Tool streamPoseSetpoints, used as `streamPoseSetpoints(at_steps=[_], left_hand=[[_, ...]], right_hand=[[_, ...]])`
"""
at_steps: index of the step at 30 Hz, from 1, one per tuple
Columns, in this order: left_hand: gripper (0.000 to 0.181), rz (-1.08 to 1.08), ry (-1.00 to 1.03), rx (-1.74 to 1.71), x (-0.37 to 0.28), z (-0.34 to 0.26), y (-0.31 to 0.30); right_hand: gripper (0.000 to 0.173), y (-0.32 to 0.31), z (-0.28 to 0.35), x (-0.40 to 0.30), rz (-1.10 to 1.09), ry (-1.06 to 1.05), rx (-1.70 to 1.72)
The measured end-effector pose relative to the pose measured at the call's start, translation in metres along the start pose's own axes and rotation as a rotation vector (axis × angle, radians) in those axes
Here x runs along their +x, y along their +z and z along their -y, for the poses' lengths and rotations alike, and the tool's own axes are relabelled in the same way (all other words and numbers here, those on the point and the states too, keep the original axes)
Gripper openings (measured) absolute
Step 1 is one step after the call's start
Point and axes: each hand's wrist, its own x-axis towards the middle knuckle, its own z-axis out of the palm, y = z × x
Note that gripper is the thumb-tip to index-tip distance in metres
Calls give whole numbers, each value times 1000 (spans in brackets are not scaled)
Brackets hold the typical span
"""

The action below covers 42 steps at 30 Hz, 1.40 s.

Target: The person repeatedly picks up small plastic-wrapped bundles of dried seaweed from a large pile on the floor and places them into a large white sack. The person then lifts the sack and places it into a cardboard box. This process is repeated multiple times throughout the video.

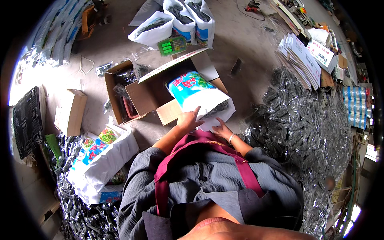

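Observation:
A white printed woven bag (pixel 204 96) lies tilted across an open cardboard box (pixel 142 95), its mouth towards me. Dark packets (pixel 218 108) show inside that mouth. My left hand (pixel 189 119) holds the left side of the rim, index finger stretched along the white side and thumb lower down. At the near right of the rim, my right hand (pixel 222 129) has the loose white flap between thumb and index finger. The other fingers of both hands are partly hidden. A bracelet circles my right wrist.
Behind the box stands a scale with a lit green display (pixel 172 46), before several filled white bags (pixel 180 21). A smaller box (pixel 120 115) adjoins on the left. Dark packets pile up at right (pixel 309 120). More printed bags (pixel 105 162) lie left; flattened cartons (pixel 300 60) stack far right.

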Motion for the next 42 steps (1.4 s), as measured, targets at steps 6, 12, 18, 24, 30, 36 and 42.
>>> streamPoseSetpoints(at_steps=[6, 12, 18, 24, 30, 36, 42], left_hand=[[70, -3, 12, 4, 3, -2, 7], [68, 10, -7, 10, 4, -8, 5], [69, -20, -21, -1, 3, -5, 14], [59, -10, -87, 43, 5, 5, 25], [53, -55, -94, 22, 12, 3, 16], [52, -100, -24, -31, 16, 0, 30], [52, -107, 79, -62, 12, 16, 22]], right_hand=[[46, 14, 34, 13, -17, 202, 251], [41, 12, 21, 17, -7, 258, 282], [37, 7, 13, 12, -75, 281, 261], [23, 14, 25, 6, -611, -201, -512], [24, 42, 52, 80, -397, 96, 452], [23, 48, 71, 113, -637, 256, 717], [40, 66, 81, 82, -811, 171, 671]])
